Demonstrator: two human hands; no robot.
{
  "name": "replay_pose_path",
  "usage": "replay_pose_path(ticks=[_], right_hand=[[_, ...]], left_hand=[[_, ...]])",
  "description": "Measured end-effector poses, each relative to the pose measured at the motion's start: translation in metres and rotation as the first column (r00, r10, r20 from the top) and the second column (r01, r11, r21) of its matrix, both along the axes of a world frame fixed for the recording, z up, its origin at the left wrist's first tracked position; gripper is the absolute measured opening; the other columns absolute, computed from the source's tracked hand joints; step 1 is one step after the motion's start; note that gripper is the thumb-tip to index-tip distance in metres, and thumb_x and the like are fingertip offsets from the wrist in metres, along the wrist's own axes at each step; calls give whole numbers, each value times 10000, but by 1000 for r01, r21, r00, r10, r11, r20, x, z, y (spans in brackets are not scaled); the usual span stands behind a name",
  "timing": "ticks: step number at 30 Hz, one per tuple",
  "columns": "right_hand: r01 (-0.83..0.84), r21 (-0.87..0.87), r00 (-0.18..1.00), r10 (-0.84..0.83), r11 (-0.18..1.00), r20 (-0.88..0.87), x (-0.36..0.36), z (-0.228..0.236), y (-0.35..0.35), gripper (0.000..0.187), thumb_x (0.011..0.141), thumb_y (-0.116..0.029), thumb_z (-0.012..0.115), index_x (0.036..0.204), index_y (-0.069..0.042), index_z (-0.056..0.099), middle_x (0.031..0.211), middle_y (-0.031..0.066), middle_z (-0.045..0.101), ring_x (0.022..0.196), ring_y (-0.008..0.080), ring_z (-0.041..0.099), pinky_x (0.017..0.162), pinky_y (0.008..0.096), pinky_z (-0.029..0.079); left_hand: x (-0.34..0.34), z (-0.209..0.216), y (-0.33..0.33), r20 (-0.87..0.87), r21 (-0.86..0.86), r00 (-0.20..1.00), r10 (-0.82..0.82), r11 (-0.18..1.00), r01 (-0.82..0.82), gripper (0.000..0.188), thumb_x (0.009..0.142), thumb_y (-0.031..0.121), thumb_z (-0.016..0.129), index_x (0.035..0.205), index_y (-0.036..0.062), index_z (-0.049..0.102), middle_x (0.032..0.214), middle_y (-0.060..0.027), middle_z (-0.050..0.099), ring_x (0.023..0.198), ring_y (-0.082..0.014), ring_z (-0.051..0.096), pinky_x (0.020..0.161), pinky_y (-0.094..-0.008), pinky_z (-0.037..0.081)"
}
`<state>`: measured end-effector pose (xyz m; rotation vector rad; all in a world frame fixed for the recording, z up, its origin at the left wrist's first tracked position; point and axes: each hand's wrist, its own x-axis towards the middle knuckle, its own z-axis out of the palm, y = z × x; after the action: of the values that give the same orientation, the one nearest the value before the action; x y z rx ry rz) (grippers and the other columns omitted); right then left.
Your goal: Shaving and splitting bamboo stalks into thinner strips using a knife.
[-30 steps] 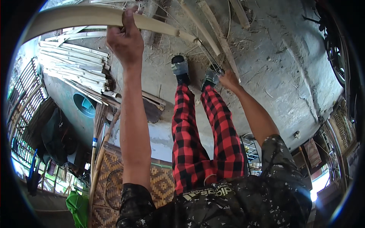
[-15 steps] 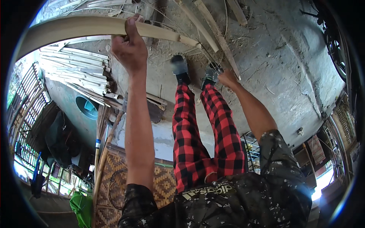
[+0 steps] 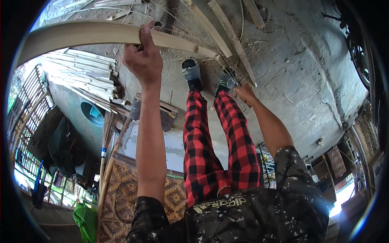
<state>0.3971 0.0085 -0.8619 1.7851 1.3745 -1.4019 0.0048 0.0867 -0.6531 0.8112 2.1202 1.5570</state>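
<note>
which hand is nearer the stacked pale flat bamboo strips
Left: the left hand is just right of the stacked pale flat bamboo strips in the picture; the right hand is much farther right.

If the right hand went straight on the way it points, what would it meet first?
Beyond the bladed tool in its grip, the right hand would probably meet the bamboo strip first, at its narrow end; the right foot lies near that line, but depth is unclear.
</note>
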Motion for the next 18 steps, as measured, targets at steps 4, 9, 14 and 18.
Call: replay_pose_path(ticks=[4, 9, 14, 18], right_hand=[[338, -296, 937, -348, 893, 19, -10, 16, -1, 352, 857, -283, 684, 713, 6, 544, 565, 105, 539, 409, 179, 478, 369, 390, 339], [297, -363, 953, -296, 883, 58, -3, 36, 6, 297, 903, -293, 654, 742, -98, 499, 518, 9, 425, 392, 130, 376, 383, 353, 290], [229, -277, 969, -245, 933, -23, -6, 73, 3, 389, 870, -311, 696, 628, -75, 503, 469, 33, 438, 351, 169, 404, 357, 352, 269], [255, -256, 967, -250, 932, 52, 4, 97, 5, 347, 847, -256, 702, 638, -54, 512, 468, 37, 438, 351, 176, 425, 353, 371, 296]], left_hand=[[-9, 27, -9, 75, 75, 996, 39, 996, -44, 344, 1025, 220, 603, 1085, -117, 632, 1035, -215, 731, 913, -274, 745, 783, -329, 628], [-48, 106, -27, -45, 28, 990, 134, 991, -133, 419, 1024, 232, 605, 1176, -156, 554, 1027, -265, 707, 913, -317, 734, 850, -387, 622], [-128, 146, -83, -121, 35, 957, 262, 965, -259, 425, 1021, 203, 607, 1285, -94, 458, 1142, -276, 663, 991, -350, 707, 880, -431, 609], [-212, 170, -128, -26, 63, 927, 373, 927, -371, 400, 1011, 179, 619, 1284, -57, 445, 1224, -267, 633, 1078, -376, 677, 915, -467, 591]])
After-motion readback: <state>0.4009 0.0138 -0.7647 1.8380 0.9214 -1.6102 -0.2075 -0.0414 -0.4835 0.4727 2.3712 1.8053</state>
